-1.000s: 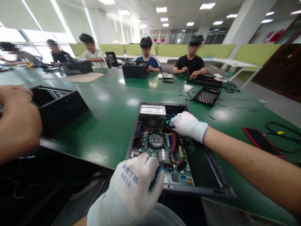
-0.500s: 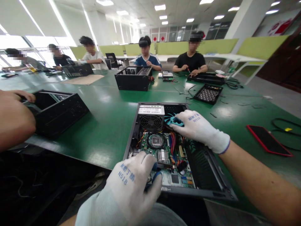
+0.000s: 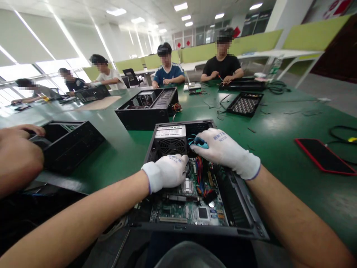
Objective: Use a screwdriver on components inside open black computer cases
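An opened black computer case lies in front of me, its motherboard and bundled coloured wires exposed. My right hand, in a white glove, is at the blue fan beside the power supply; its thumb and fingers are closed on the fan's edge. Also gloved, my left hand reaches over the board just below the power supply. Its fingers are curled near the processor area, which it largely covers. What those fingertips hold, if anything, is hidden.
Another person's bare hand is at a black case on the left. Beyond mine stands another open case. A red-edged black device and a drive cage lie on the green table.
My left hand has moved forward from the near edge of the board to just below the power supply. My right hand stays at the fan. The view has shifted, and the far case appears nearer.
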The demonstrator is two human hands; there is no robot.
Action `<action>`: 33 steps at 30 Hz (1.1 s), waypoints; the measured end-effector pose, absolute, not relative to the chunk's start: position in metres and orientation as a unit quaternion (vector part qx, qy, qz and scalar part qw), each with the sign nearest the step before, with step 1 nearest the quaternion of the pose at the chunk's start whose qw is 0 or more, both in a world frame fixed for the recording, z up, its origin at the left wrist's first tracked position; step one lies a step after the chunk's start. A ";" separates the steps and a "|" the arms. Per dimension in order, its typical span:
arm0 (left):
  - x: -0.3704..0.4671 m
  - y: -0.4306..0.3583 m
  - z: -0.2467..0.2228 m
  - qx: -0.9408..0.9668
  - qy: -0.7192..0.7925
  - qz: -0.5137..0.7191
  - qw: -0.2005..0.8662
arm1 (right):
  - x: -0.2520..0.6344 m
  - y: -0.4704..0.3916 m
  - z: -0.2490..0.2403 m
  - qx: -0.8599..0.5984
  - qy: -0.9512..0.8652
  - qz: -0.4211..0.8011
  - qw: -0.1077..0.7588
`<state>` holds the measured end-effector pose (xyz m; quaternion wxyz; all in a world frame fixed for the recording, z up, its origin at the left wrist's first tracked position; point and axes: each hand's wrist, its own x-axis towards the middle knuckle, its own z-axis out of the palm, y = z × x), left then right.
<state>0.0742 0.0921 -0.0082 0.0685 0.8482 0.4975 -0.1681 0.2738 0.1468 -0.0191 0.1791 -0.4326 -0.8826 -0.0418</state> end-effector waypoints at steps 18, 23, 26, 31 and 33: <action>0.078 0.147 -0.065 0.844 0.486 -0.219 0.065 | 0.278 0.144 -0.017 -0.389 -0.905 -0.022 0.170; 0.077 0.151 -0.065 0.836 0.500 -0.217 0.059 | 0.281 0.146 -0.022 -0.374 -0.910 -0.032 0.179; 0.077 0.152 -0.064 0.835 0.501 -0.222 0.060 | 0.282 0.145 -0.023 -0.375 -0.909 -0.035 0.181; 0.079 0.151 -0.064 0.839 0.494 -0.222 0.062 | 0.280 0.145 -0.019 -0.380 -0.906 -0.022 0.185; 0.080 0.151 -0.064 0.840 0.491 -0.223 0.062 | 0.279 0.144 -0.019 -0.382 -0.905 -0.016 0.187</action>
